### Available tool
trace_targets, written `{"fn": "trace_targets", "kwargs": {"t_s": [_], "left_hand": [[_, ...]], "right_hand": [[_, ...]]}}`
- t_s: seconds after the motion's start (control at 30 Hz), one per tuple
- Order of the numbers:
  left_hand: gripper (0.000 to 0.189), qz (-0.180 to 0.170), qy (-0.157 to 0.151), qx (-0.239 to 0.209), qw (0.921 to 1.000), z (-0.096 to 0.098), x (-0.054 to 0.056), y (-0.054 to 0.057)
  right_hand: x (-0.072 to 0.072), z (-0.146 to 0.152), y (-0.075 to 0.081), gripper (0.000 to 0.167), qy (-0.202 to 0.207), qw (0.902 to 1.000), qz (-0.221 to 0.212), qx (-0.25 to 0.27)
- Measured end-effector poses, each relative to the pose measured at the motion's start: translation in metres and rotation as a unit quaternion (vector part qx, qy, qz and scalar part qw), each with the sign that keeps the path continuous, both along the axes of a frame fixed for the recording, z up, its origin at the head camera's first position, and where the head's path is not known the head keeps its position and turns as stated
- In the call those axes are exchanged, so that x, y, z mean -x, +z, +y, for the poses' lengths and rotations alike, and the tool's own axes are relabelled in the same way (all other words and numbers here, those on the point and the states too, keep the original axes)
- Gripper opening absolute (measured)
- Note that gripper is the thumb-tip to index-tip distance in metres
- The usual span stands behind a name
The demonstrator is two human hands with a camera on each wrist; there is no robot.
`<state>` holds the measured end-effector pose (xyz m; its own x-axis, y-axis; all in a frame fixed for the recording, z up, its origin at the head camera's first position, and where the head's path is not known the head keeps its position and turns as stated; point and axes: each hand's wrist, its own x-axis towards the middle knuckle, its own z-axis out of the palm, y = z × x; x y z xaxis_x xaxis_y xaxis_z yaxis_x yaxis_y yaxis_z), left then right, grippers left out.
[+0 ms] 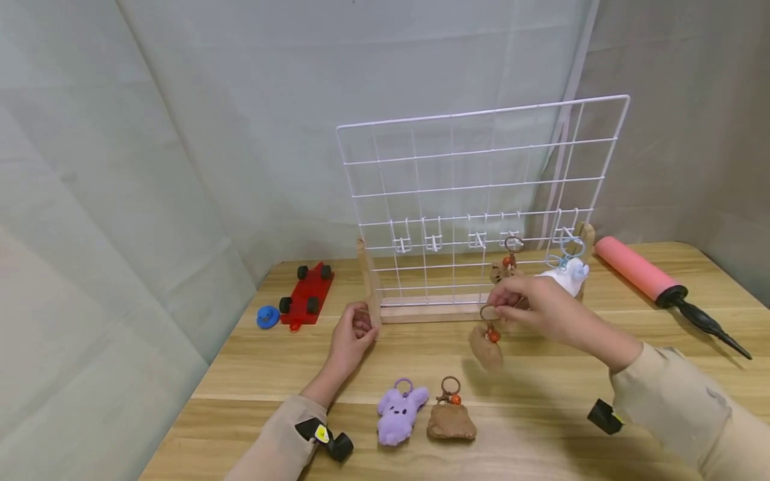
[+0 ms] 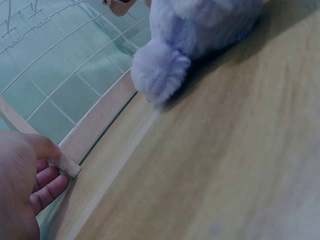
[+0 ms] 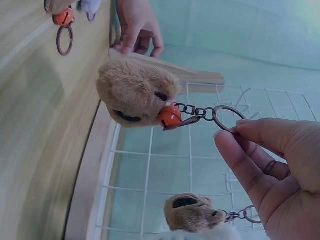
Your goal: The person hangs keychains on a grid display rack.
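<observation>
My right hand pinches the metal ring of a brown plush keychain between thumb and fingers. The plush dangles above the table in front of the rack, an orange bell on its chain. My left hand grips the front end of the left wooden foot of a white wire grid rack. Another brown plush keychain and a white plush keychain hang on the rack's right side, the white one partly behind my right hand.
Several wire hooks line the grid. A purple plush keychain and a brown one lie in front. At left are a red toy car and a blue hat-shaped item; at right, a pink hand pump.
</observation>
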<state>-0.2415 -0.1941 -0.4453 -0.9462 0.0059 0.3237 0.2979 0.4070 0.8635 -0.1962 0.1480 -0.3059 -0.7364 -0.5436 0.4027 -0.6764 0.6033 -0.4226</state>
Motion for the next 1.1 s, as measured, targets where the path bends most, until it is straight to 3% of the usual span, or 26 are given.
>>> {"fn": "trace_targets", "kwargs": {"t_s": [0.1,0.33,0.43,0.63,1.1], "left_hand": [[0.044,-0.007,0.004,0.004,1.0,0.002,-0.003,0.005],[0.041,0.001,-0.008,0.015,0.9999,0.009,-0.021,0.034],[0.04,0.002,-0.007,0.018,0.9998,0.01,-0.023,0.039],[0.042,0.0,-0.008,0.021,0.9998,0.01,-0.024,0.039],[0.042,-0.006,-0.008,0.015,0.9998,0.009,-0.023,0.035]], "right_hand": [[0.002,0.0,0.006,0.009,-0.004,1.0,0.003,0.0],[0.009,-0.001,0.021,0.007,-0.017,0.9998,0.003,0.01],[0.011,-0.001,0.026,0.008,-0.024,0.9995,0.011,0.02],[0.015,-0.002,0.034,0.01,-0.049,0.9982,0.002,0.035],[0.027,-0.01,0.049,0.012,-0.08,0.9956,0.043,0.021]]}}
